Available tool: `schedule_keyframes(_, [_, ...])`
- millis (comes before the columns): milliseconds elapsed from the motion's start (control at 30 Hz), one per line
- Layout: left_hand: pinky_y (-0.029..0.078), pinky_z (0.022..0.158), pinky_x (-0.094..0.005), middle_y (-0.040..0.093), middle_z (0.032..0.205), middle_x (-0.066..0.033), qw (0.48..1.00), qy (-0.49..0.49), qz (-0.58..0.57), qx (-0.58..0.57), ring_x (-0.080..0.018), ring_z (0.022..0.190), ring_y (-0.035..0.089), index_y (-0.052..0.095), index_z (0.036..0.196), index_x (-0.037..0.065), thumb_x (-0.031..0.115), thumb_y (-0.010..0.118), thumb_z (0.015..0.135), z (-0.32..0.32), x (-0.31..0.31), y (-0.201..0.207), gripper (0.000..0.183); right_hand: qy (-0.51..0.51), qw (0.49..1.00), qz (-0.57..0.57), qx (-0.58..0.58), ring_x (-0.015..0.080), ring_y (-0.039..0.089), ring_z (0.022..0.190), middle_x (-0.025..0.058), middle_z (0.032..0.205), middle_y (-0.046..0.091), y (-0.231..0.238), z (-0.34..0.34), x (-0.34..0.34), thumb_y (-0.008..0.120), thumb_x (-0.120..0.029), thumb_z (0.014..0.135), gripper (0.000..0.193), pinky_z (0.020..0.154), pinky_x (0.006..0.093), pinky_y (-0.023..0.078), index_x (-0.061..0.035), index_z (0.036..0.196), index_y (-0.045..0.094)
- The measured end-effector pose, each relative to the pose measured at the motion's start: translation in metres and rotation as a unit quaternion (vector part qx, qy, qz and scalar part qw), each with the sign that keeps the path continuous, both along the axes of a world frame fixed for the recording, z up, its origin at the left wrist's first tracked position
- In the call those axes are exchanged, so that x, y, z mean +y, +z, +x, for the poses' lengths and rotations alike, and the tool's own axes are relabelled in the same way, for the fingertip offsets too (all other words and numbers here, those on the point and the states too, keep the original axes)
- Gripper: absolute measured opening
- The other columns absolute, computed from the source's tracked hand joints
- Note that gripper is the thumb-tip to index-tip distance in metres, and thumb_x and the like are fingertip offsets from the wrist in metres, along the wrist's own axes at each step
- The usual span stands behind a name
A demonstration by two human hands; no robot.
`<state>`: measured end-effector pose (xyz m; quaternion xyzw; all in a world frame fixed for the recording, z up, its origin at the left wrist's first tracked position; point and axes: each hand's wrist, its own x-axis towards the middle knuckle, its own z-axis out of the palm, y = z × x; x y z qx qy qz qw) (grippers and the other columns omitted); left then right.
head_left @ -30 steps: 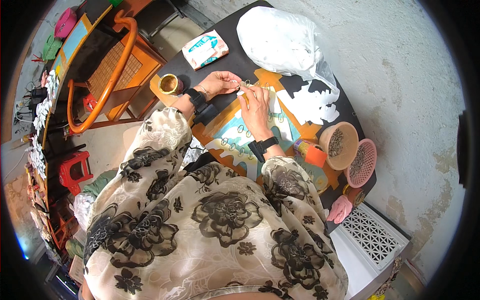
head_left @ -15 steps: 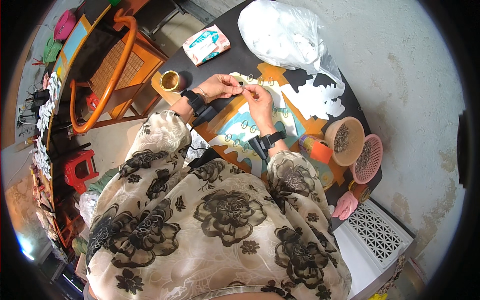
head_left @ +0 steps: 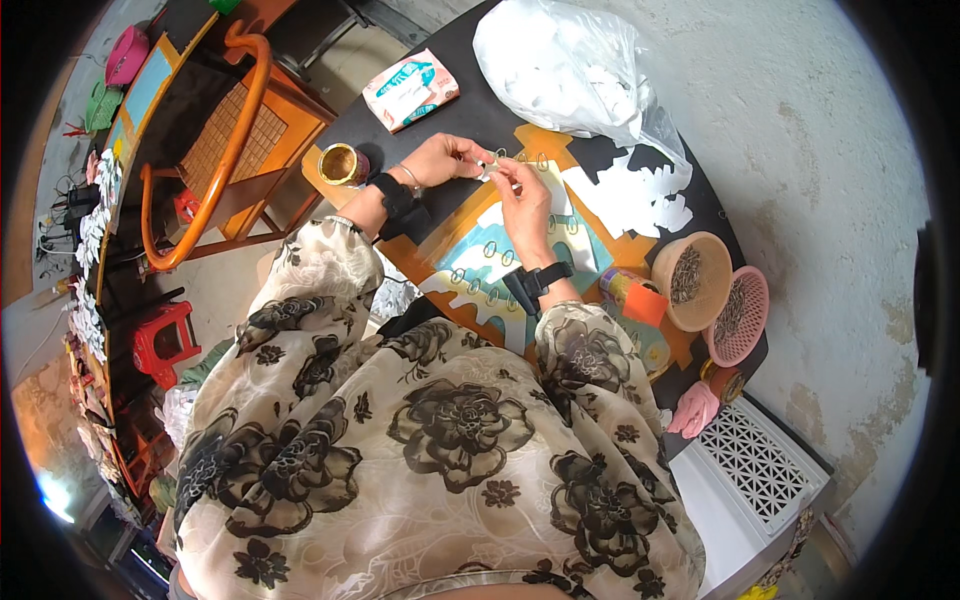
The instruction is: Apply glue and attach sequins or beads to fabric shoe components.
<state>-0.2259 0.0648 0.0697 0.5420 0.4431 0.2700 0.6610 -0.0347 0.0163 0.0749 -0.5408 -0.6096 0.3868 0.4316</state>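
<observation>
My left hand [head_left: 442,160] and my right hand [head_left: 524,203] meet over the far part of the work surface, both with fingers pinched. Between their fingertips is a small pale piece [head_left: 487,172], too small to make out fully. Below and around them lie white scalloped cards [head_left: 468,290] on a blue-green sheet. Several oval wire rings [head_left: 506,257] sit on the cards in rows. A few more rings [head_left: 542,158] lie just beyond my right hand, on the card edge there.
A clear bag of white pieces [head_left: 560,75] and a tissue pack [head_left: 410,88] stand at the back. White cut-outs [head_left: 635,200], a peach bowl [head_left: 715,260] and a pink basket [head_left: 755,320] with small metal parts are at right. An open tin [head_left: 340,164] stands left.
My left hand has shifted slightly away from me, and its fingers have lifted. The pale piece between the fingertips shows more clearly. My right hand has moved only a little.
</observation>
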Motion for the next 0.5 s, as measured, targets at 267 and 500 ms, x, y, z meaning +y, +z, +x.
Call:
schedule_keyframes(267, [0.044, 0.063, -0.0195, 0.068, 0.083, 0.0035, 0.996, 0.027, -0.064, 0.051, -0.0032, 0.071, 0.056, 0.072, 0.105, 0.005, 0.012, 0.067, 0.092, -0.003, 0.016, 0.000, 0.015, 0.073, 0.989, 0.058, -0.114, 0.0241, 0.065, 0.083, 0.0100, 0.094, 0.064, 0.006, 0.003, -0.002, 0.064, -0.003, 0.089, 0.024, 0.070, 0.0329, 0.051, -0.0045, 0.112, 0.065])
schedule_keyframes(500, [0.049, 0.067, -0.0227, 0.072, 0.086, -0.0014, 0.992, 0.066, -0.004, 0.110, -0.0071, 0.073, 0.063, 0.075, 0.099, 0.005, 0.015, 0.072, 0.086, -0.005, 0.025, 0.000, 0.016, 0.091, 0.967, 0.118, -0.206, 0.0302, 0.058, 0.100, 0.0108, 0.106, 0.057, 0.005, -0.003, -0.004, 0.067, -0.006, 0.085, 0.033, 0.085, 0.0404, 0.048, -0.0068, 0.117, 0.064])
